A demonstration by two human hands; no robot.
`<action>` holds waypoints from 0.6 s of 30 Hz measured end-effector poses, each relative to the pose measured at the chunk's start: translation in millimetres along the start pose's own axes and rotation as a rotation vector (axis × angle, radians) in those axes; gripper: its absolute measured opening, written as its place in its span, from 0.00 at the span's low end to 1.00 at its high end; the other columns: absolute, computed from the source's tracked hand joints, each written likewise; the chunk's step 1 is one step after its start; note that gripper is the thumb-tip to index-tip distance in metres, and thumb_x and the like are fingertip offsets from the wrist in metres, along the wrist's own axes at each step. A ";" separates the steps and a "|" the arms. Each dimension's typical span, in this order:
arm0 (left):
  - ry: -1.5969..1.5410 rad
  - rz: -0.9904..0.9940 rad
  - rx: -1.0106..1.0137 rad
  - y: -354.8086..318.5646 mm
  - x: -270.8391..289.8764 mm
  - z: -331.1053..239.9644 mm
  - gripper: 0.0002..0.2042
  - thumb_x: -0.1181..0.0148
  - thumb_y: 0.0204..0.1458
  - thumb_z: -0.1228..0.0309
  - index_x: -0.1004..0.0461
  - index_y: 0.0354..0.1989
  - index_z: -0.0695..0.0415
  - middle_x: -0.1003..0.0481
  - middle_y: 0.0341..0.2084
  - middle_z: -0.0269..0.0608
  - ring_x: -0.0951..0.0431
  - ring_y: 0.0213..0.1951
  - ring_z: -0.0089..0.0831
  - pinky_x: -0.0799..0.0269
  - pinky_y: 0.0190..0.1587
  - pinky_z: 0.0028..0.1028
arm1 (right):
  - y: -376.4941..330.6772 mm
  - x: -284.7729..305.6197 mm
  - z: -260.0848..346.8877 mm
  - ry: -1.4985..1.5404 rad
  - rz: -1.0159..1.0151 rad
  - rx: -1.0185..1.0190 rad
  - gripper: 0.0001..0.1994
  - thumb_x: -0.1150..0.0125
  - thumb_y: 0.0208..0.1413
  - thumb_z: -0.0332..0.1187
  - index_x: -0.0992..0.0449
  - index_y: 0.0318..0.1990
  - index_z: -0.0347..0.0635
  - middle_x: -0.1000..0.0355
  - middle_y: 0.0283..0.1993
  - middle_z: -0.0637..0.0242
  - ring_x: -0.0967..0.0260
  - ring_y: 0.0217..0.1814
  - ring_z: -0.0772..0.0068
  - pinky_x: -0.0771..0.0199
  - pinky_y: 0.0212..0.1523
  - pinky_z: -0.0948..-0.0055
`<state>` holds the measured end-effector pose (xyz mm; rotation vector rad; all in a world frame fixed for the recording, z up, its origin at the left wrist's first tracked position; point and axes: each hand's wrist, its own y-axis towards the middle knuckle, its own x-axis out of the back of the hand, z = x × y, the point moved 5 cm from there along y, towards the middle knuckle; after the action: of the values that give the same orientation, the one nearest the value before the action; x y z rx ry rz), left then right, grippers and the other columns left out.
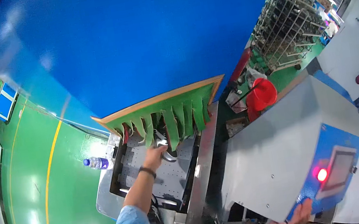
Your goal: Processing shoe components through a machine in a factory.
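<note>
- Seems to grasp a grey metal part (169, 156) in the left hand (153, 157), with curled fingers partly hiding the hold.
- Find the metal part touching that hand, toward 2 o'clock, over the holed plate (166, 175); cannot tell about any contact with the plate.
- Read the part's long axis as running roughly from 11 to 5 o'clock, across the 7-to-1 o'clock line of the forearm (138, 191).
- Look toward 1 o'clock from the left hand for the green strip curtain (171, 127), hanging close about the part's upper end.
- Rests the right hand (296, 220) at the lower edge of the blue panel (330, 135), with fingers out and nothing visible in them; impossible to tell any pressing.
- Note the red light (322, 174) at 1 o'clock from the right hand.
- Count the left hand as nearer by far, with the metal part well apart from the right hand, toward 10 o'clock, past the grey box (269, 144).
</note>
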<state>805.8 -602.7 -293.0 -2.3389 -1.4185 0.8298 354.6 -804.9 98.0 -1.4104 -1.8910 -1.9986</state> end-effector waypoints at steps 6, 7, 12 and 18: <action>-0.426 0.433 0.103 -255.3 -95.7 -21.3 0.29 0.32 0.54 0.68 0.35 0.63 0.64 0.24 0.53 0.47 0.23 0.56 0.36 0.30 0.62 0.36 | -11.2 41.2 13.8 0.409 0.134 -0.093 0.27 0.53 0.64 0.32 0.44 0.68 0.29 0.40 0.67 0.38 0.44 0.71 0.38 0.48 0.71 0.41; -0.428 0.518 0.099 -289.5 -105.9 -11.4 0.31 0.32 0.54 0.67 0.37 0.65 0.63 0.24 0.54 0.47 0.24 0.57 0.36 0.29 0.62 0.38 | -32.7 51.6 22.5 0.580 0.146 -0.043 0.30 0.49 0.63 0.33 0.47 0.70 0.31 0.39 0.68 0.40 0.45 0.72 0.40 0.49 0.70 0.42; -0.211 1.068 0.462 -448.4 -132.5 110.7 0.28 0.37 0.60 0.54 0.34 0.60 0.62 0.20 0.41 0.40 0.20 0.36 0.26 0.22 0.40 0.26 | -114.6 59.0 72.9 1.595 0.893 -1.403 0.36 0.38 0.54 0.34 0.43 0.68 0.32 0.34 0.64 0.49 0.32 0.62 0.58 0.29 0.59 0.60; 0.170 0.820 0.138 -522.9 -216.5 61.5 0.38 0.30 0.55 0.57 0.42 0.67 0.66 0.23 0.46 0.44 0.23 0.43 0.25 0.25 0.49 0.28 | -114.0 65.7 3.9 2.245 0.984 -1.338 0.39 0.37 0.45 0.24 0.41 0.69 0.35 0.31 0.63 0.54 0.30 0.62 0.55 0.31 0.64 0.59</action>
<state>318.7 -546.1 -4.0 -2.7875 -0.2782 0.8349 251.2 -738.6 50.6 0.5050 0.9123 -1.8230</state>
